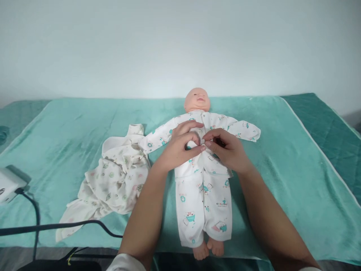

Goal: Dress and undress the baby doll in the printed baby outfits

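A baby doll (197,99) lies on its back, head toward the wall and bare feet toward me. It wears a white printed long-sleeved top (217,121) and matching trousers (190,210). At the chest, my left hand (184,141) pinches the front edge of the top between thumb and index finger. Opposite it, my right hand (225,146) is also closed, thumb and fingertips on the front opening of the same top. The fingertips of both hands nearly meet. Whatever fastener lies between them is too small to make out.
To the left lies a crumpled white printed baby garment (115,177), touching the doll's sleeve. A white box-shaped device (9,186) with a black cable (56,226) sits at the left edge. A green blanket (282,169) covers the surface, against a pale wall (180,45).
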A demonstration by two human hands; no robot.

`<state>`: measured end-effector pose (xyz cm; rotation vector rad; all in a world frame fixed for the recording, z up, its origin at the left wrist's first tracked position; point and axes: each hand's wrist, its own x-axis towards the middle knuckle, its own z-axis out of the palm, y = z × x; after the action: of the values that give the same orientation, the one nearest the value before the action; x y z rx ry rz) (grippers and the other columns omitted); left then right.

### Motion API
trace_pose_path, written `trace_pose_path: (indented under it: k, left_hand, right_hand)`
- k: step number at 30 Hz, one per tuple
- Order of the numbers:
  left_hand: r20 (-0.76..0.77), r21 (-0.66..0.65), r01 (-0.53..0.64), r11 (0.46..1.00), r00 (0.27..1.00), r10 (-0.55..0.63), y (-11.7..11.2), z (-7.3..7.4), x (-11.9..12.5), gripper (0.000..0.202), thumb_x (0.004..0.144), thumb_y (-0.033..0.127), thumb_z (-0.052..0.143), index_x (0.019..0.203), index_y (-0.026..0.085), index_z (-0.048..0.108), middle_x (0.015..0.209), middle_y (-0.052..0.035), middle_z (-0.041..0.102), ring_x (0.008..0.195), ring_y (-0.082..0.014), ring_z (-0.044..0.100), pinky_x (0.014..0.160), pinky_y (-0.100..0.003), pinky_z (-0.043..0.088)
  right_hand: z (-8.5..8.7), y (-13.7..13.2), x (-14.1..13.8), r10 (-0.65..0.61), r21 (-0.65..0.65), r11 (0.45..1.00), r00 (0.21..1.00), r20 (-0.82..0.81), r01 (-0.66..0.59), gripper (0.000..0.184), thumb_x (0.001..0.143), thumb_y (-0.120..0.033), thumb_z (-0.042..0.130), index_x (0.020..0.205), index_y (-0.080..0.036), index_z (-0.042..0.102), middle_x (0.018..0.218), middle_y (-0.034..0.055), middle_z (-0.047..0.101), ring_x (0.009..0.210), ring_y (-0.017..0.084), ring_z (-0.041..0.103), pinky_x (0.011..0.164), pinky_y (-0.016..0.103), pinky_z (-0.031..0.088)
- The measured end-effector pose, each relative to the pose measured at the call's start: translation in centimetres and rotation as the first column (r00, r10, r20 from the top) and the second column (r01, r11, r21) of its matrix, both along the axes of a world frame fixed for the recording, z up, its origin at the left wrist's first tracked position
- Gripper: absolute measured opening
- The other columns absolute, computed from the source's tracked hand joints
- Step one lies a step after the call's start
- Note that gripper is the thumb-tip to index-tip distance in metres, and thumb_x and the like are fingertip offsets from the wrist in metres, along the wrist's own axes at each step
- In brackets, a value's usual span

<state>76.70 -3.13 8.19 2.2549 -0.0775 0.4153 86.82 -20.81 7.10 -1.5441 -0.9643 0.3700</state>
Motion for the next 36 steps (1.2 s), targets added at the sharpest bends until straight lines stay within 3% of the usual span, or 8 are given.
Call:
trace_pose_path:
  k: [6,11,13,16,20,24,30,36]
  left_hand:
    - [0.201,-0.254,-0.199,0.947,0.947,0.252,-0.9,-1.4,-1.2,0.024,0.094,0.037,0.065,0.080,0.023,0.051,0.140,-0.0038,0.061,0.131,-0.0214,0.056,0.115,-0.042,0.041]
    - [0.031,-0.602,-0.569,0.561,0.685,0.728,1.3,-5.9,-5.6,0.026,0.098,0.046,0.053,0.089,0.022,0.052,0.131,-0.0065,0.064,0.121,-0.0194,0.062,0.106,-0.038,0.046]
    - [-0.052,-0.618,-0.614,0.491,0.655,0.754,2.1,-7.2,-6.9,0.025,0.095,0.044,0.058,0.087,0.021,0.052,0.126,-0.0074,0.066,0.117,-0.0199,0.063,0.103,-0.037,0.047]
    - [0.053,-0.504,-0.636,0.584,0.652,0.756,2.4,-7.5,-7.2,0.017,0.093,0.037,0.060,0.093,0.021,0.057,0.126,-0.0088,0.065,0.119,-0.0204,0.062,0.103,-0.036,0.048]
    - [0.240,-0.179,-0.651,0.738,0.698,0.674,1.9,-5.9,-4.3,0.026,0.095,0.035,0.057,0.116,0.020,0.062,0.127,-0.0110,0.065,0.126,-0.0222,0.058,0.112,-0.039,0.043]
    - [0.103,0.089,-0.598,0.796,0.801,0.590,2.4,-4.8,0.2,0.035,0.101,0.037,0.048,0.129,0.020,0.061,0.136,-0.0113,0.064,0.130,-0.0241,0.056,0.118,-0.043,0.037]
    - [-0.043,0.462,-0.554,0.692,0.766,0.642,5.6,-4.5,2.4,0.037,0.106,0.039,0.034,0.119,0.021,0.063,0.119,-0.0104,0.072,0.114,-0.0274,0.066,0.105,-0.046,0.045]
    - [-0.180,0.549,-0.585,0.597,0.615,0.768,9.1,-5.0,0.0,0.040,0.106,0.035,0.029,0.113,0.017,0.064,0.106,-0.0144,0.073,0.100,-0.0298,0.071,0.081,-0.038,0.051]
  right_hand:
    - [-0.7,-0.2,1.2,-0.340,0.133,0.926,0.934,-0.114,0.353,0.023,0.088,-0.046,0.063,0.086,-0.024,0.065,0.076,0.0005,0.055,0.065,0.014,0.049,0.057,0.027,0.040]
    - [-3.1,-3.6,4.8,-0.684,0.061,0.718,0.720,-0.119,0.693,0.022,0.082,-0.044,0.060,0.078,-0.022,0.061,0.070,-0.0006,0.054,0.065,0.016,0.052,0.061,0.029,0.044]
    - [-4.3,-5.8,5.9,-0.738,-0.138,0.666,0.675,0.028,0.733,0.021,0.079,-0.042,0.060,0.078,-0.022,0.065,0.069,0.0007,0.059,0.065,0.018,0.054,0.065,0.033,0.048]
    - [-5.2,-7.9,5.8,-0.687,-0.197,0.634,0.662,0.301,0.748,0.022,0.075,-0.035,0.062,0.088,-0.020,0.071,0.090,0.0076,0.071,0.086,0.026,0.064,0.089,0.047,0.052]
    - [-4.9,-6.6,4.0,-0.506,0.031,0.796,0.637,0.581,0.604,0.031,0.086,-0.030,0.053,0.110,-0.021,0.071,0.124,0.0124,0.069,0.123,0.027,0.059,0.111,0.049,0.044]
    - [-4.4,-2.1,4.9,-0.352,-0.044,0.874,0.692,0.630,0.485,0.039,0.093,-0.029,0.047,0.125,-0.020,0.067,0.136,0.0114,0.065,0.130,0.026,0.056,0.113,0.046,0.043]
    - [-3.5,1.2,9.1,-0.233,-0.302,0.727,0.635,0.736,0.617,0.043,0.099,-0.037,0.039,0.121,-0.022,0.073,0.127,0.0113,0.070,0.119,0.032,0.060,0.105,0.050,0.044]
    - [-2.0,-0.2,10.7,-0.297,-0.542,0.510,0.728,0.618,0.668,0.041,0.094,-0.033,0.044,0.115,-0.018,0.075,0.120,0.0123,0.073,0.108,0.030,0.066,0.092,0.041,0.050]
